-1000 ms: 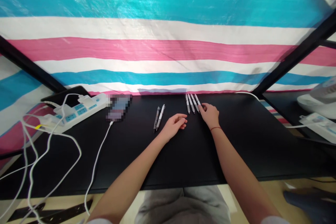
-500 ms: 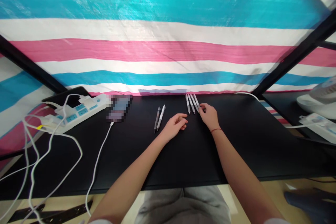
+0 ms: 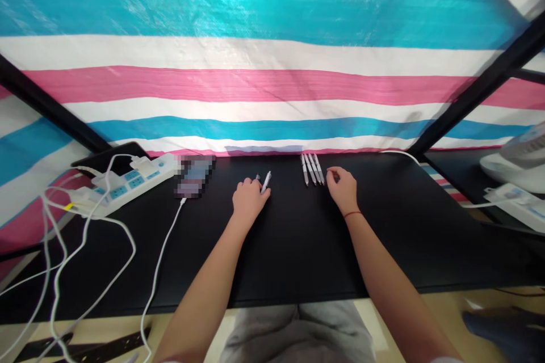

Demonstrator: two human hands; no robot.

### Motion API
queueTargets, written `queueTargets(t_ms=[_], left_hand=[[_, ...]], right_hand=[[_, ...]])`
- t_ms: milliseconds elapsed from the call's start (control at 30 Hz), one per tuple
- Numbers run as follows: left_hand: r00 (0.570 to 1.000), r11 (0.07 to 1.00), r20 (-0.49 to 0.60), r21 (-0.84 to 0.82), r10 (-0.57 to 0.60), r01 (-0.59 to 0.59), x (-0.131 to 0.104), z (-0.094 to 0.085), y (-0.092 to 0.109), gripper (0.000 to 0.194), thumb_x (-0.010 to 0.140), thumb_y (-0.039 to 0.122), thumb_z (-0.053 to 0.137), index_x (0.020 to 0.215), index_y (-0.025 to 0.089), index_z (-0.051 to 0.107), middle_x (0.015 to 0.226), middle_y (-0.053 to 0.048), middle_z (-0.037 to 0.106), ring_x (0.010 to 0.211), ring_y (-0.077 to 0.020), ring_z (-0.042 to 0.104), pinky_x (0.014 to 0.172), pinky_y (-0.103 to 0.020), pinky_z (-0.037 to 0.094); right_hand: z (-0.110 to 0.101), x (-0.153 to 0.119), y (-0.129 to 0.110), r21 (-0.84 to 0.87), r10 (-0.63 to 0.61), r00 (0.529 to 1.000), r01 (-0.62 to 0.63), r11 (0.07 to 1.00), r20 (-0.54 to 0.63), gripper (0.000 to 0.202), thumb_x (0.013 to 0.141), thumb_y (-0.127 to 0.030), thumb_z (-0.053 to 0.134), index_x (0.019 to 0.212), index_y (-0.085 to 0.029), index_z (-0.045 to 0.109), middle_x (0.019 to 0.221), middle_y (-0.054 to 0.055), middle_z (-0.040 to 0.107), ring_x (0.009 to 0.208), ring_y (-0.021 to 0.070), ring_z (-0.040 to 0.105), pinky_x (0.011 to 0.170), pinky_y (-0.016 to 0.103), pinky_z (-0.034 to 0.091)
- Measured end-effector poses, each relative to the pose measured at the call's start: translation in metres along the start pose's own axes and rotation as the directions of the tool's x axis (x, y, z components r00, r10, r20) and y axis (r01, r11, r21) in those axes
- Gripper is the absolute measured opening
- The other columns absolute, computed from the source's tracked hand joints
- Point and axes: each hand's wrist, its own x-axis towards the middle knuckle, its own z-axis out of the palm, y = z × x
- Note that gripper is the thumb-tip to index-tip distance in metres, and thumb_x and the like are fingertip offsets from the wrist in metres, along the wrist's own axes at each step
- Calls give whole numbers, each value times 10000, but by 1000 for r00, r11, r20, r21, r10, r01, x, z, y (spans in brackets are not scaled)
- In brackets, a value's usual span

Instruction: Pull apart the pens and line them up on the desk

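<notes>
The left hand [image 3: 248, 199] has slid left across the bench [image 3: 298, 249] since a moment ago, and now it lies over the two loose pens [image 3: 265, 181] that lay bare before. Its fingers curl down onto them; whether they have closed round a pen cannot be told, since the hand covers the barrels. Only the far ends poke out past the fingertips: a white tip with a dark point, and beside it a bit of a darker pen.

The right hand [image 3: 343, 188] has barely shifted. It rests on the black bench just right of the row of four pens [image 3: 313, 168], fingers loosely bent, thumb and forefinger drawn near each other, clamped on nothing that shows. A thin red string circles that wrist.

The four pens lie side by side near the bench's back edge, white barrels with grey grips, tips pointing towards the person, fanned a little. Any print on them is too small to read.

To the left sits a white power strip [image 3: 128, 182] with blue sockets and white cables [image 3: 85, 261] trailing off the bench edge; a blurred patch lies just beside it. Behind everything hangs a tarp [image 3: 272, 51] striped blue, white and pink.
</notes>
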Motion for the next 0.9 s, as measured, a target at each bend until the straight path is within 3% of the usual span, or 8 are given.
queueTargets(t_ms=[100, 200, 367, 500, 600, 733, 800, 900], left_hand=[[998, 998, -20, 36, 51, -50, 0, 6, 1, 242, 832, 381, 521, 822, 175, 647, 931, -112, 583, 908, -283, 532, 721, -348, 434], [974, 977, -94, -25, 208, -211, 0, 7, 5, 224, 857, 351, 504, 823, 175, 638, 896, -93, 578, 875, -249, 536, 763, -343, 428], [868, 831, -157, -254, 471, -496, -5, 5, 18, 205, 895, 352, 470, 913, 199, 605, 934, -38, 569, 802, -156, 567, 759, -269, 438], [882, 823, -142, -318, 450, -471, -7, 8, 19, 238, 901, 391, 463, 1017, 216, 574, 973, -28, 600, 818, -155, 598, 740, -262, 450], [893, 822, -100, -357, 440, -444, -4, 11, 15, 293, 906, 401, 450, 1121, 222, 537, 1015, -39, 628, 888, -183, 611, 788, -290, 458], [857, 779, -104, -375, 504, -503, 0, 12, 13, 285, 942, 342, 361, 1073, 191, 564, 1000, -63, 630, 952, -200, 588, 864, -323, 437], [864, 781, -120, -380, 489, -496, 2, 11, 13, 301, 950, 315, 322, 1009, 174, 581, 949, -67, 630, 923, -198, 585, 862, -326, 434], [875, 782, -95, -412, 474, -468, 4, 8, 11, 299, 946, 305, 321, 941, 171, 588, 902, -57, 634, 868, -190, 591, 834, -312, 437]], right_hand=[[-3, -2, -8, 24, -33, 999, 33, 999, -15, 221, 797, -256, 477, 838, -163, 673, 814, 87, 686, 785, 237, 603, 787, 367, 452], [-2, -8, -22, 140, -17, 999, 12, 990, 38, 209, 817, -298, 496, 845, -177, 665, 798, 75, 680, 750, 222, 602, 756, 357, 457], [2, -20, -52, 545, 36, 932, -241, 803, 360, 302, 799, -450, 595, 960, -194, 608, 745, 36, 673, 689, 178, 618, 636, 290, 476], [-1, -20, -62, 643, 23, 894, -340, 686, 448, 293, 808, -463, 595, 719, -185, 567, 633, 25, 643, 574, 136, 578, 545, 250, 438], [-3, -17, -59, 700, 112, 898, -406, 587, 426, 282, 799, -442, 620, 712, -181, 558, 661, 31, 659, 572, 124, 580, 542, 241, 436], [-4, -14, -54, 689, 160, 827, -542, 481, 539, 275, 794, -446, 624, 770, -179, 563, 725, 56, 689, 641, 154, 632, 580, 262, 470], [-5, -14, -55, 658, 130, 800, -564, 499, 586, 274, 796, -448, 619, 785, -181, 557, 728, 57, 688, 653, 164, 638, 578, 269, 475], [-8, -14, -55, 654, -4, 821, -453, 606, 572, 253, 825, -433, 587, 785, -187, 548, 696, 32, 655, 631, 146, 606, 589, 273, 472]])
